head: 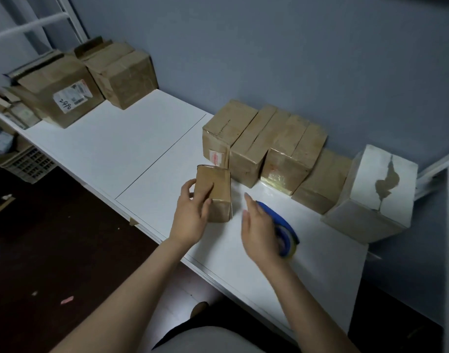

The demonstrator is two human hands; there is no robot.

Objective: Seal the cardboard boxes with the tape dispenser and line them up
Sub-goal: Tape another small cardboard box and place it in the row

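A small cardboard box is gripped upright by the left hand on the white table; at three o'clock, the blurred right hand is seemingly closed on the blue tape dispenser; a box row is stood at one o'clock.

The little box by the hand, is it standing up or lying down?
Standing up. The small cardboard box rests on its narrow end on the white table, steadied by the left hand.

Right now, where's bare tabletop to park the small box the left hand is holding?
Widest free patch: white tabletop between the large labelled cardboard box far left and the row of sealed brown boxes along the wall. Crowded near the right hand, blue tape dispenser and white-wrapped box. Left hand grips the small brown box.
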